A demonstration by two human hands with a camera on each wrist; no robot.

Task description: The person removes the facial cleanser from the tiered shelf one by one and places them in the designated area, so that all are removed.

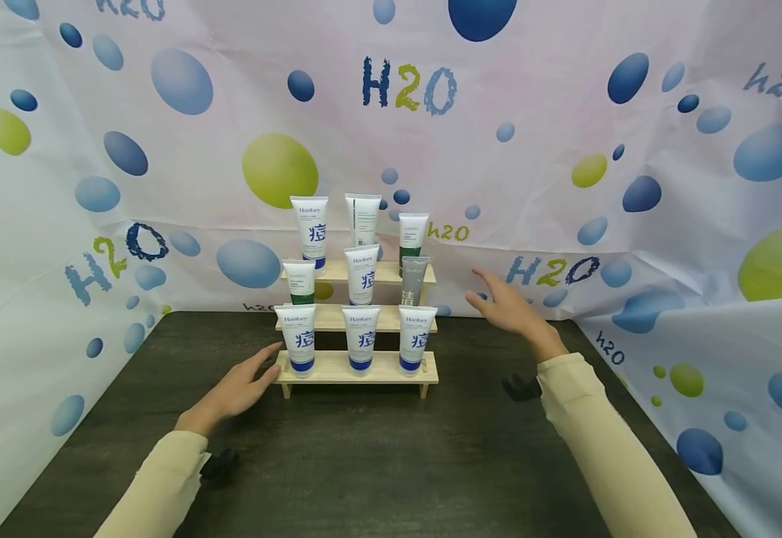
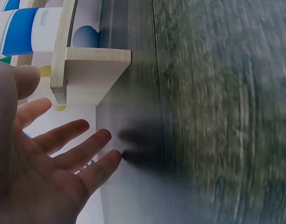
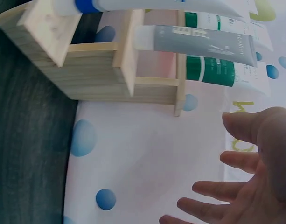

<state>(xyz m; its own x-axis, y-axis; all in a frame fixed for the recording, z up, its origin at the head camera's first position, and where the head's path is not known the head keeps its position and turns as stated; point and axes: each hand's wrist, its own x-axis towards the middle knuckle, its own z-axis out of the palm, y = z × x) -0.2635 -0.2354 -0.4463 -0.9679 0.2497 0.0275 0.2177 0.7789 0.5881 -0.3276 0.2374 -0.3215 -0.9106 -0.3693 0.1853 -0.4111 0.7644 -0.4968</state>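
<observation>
A three-tier wooden display rack (image 1: 326, 365) holds three squeeze tubes on each tier. The lowest tier carries white tubes with blue caps (image 1: 361, 336). On the middle tier stand a white-and-green tube (image 1: 299, 280), a white-and-blue tube (image 1: 361, 270) and a grey tube (image 1: 414, 278). White tubes (image 1: 364, 217) fill the top tier. My left hand (image 1: 237, 388) is beside the rack's lower left end, fingers spread and holding nothing; whether a fingertip touches the wood I cannot tell. My right hand (image 1: 508, 306) hovers right of the upper tiers, apart from the grey tube (image 3: 203, 42), fingers extended.
The rack stands on a dark wooden table (image 1: 364, 456) near its back edge. A white cloth (image 1: 498, 194) with blue and green dots and H2O lettering hangs behind and along both sides. Dark straps (image 1: 219, 465) show at the wrists.
</observation>
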